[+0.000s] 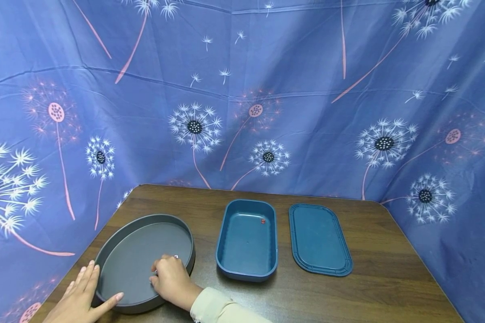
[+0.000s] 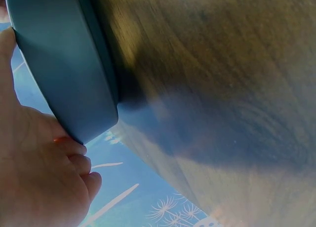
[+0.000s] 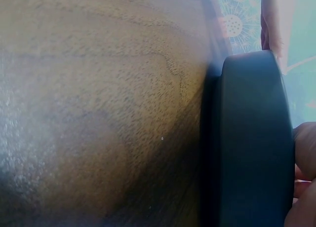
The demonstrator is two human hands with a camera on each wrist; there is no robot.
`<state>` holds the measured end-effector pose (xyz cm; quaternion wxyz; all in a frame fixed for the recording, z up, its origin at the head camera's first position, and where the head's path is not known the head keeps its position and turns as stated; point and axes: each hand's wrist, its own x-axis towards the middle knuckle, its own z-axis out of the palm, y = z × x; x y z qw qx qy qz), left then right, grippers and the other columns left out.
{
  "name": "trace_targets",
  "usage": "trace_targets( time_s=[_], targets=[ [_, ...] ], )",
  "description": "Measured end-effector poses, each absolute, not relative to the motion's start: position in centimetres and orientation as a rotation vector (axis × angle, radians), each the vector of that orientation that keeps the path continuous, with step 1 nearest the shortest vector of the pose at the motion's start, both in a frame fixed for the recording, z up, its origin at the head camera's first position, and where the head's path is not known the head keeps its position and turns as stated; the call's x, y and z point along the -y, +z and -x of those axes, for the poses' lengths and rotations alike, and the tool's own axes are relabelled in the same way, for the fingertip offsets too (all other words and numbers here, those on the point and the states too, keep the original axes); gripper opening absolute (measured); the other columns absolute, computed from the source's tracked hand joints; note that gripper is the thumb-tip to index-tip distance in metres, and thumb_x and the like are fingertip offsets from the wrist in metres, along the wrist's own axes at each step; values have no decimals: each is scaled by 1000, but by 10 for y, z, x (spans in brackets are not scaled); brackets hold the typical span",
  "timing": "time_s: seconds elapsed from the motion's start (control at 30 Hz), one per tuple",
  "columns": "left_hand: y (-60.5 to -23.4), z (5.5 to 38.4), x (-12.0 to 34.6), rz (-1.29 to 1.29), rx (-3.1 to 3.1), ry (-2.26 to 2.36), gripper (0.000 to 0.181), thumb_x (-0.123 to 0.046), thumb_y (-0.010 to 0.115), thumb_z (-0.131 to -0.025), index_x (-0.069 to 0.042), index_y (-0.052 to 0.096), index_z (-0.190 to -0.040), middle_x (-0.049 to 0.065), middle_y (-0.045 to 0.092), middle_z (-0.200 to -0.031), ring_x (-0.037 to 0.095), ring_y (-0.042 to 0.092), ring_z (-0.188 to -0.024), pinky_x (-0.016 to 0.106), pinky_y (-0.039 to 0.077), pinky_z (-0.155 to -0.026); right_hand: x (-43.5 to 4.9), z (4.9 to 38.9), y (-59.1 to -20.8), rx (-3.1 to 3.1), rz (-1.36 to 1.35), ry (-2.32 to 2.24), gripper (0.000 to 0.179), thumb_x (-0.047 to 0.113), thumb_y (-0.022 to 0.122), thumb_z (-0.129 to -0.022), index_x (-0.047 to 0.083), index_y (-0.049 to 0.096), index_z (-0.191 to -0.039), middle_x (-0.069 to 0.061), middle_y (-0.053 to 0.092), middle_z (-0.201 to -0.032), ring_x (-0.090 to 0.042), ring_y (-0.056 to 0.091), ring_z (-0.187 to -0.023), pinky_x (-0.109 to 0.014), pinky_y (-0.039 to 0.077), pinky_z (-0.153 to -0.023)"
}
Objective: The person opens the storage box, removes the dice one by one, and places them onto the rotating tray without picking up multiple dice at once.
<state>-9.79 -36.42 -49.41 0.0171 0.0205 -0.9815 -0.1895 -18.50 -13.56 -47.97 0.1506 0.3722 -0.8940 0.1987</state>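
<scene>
A round dark grey tray with a low wall lies at the left of the table. My left hand rests against its near left rim, fingers straight and spread along the outside, thumb reaching over the edge. In the left wrist view the hand is beside the tray wall. Over the tray's near right part, my right hand has its fingers curled, palm down, around a small silvery thing. Only bits of it show beside the fingers; I cannot tell its kind. The tray wall hides much of this hand in the right wrist view.
A deep blue rectangular container with a small red sticker stands right of the tray. Farther right, a flat blue lid lies on the brown wooden table. A blue dandelion-patterned cloth hangs behind and along the sides.
</scene>
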Motion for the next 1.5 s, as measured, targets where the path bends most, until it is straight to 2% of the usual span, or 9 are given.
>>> trace_targets(
  time_s=[0.27,0.43,0.67,0.87,0.97,1.17,1.37,1.5],
  targets=[
    [-494,96,366,-91,3065,-589,106,-56,55,-91,22,5,-142,45,2,-147,54,-15,-137,64,-19,-105,137,183,-479,2557,-1082,562,11,29,81,-75,23,76,-84,15,64,-75,4,59,-74,-16,51,-71],
    [-493,96,366,-94,3066,-586,106,-56,55,-91,23,5,-142,45,1,-147,53,-16,-137,62,-21,-105,137,185,-478,2562,-1102,583,11,29,80,-77,23,76,-85,16,63,-74,5,57,-72,-15,49,-69],
    [-493,95,366,-100,3066,-605,106,-56,55,-91,23,5,-142,44,1,-147,54,-14,-137,64,-19,-104,132,188,-469,2574,-1190,699,11,29,78,-80,22,76,-89,16,60,-72,9,49,-65,-8,37,-60],
    [-494,96,366,-112,3069,-604,105,-55,55,-90,23,8,-141,44,2,-147,56,-11,-136,70,-11,-104,118,207,-441,2553,-1146,877,11,26,76,-82,18,75,-88,13,60,-71,10,46,-63,-5,32,-60],
    [-494,97,366,-108,3066,-594,105,-56,55,-90,23,8,-142,44,2,-147,55,-11,-137,70,-10,-104,103,225,-427,2535,-1093,961,11,24,76,-82,15,75,-89,11,60,-71,8,47,-62,-6,34,-60],
    [-494,97,366,-87,3061,-600,106,-56,55,-90,22,7,-142,43,1,-148,54,-14,-137,61,-22,-105,52,268,-410,2487,-923,1116,10,17,75,-83,9,75,-89,5,65,-72,0,55,-62,-11,43,-57],
    [-494,99,365,-70,3054,-594,105,-56,56,-90,23,9,-142,44,2,-148,55,-11,-137,66,-16,-105,-12,307,-419,2395,-767,1142,10,12,75,-80,3,73,-84,1,65,-69,-5,57,-60,-19,47,-55],
    [-495,98,365,-64,3041,-580,105,-56,56,-90,22,9,-142,44,3,-148,54,-11,-138,64,-17,-106,-50,326,-431,2451,-586,1122,11,13,75,-81,3,73,-85,0,66,-69,-9,59,-61,-25,49,-56]
  ],
)
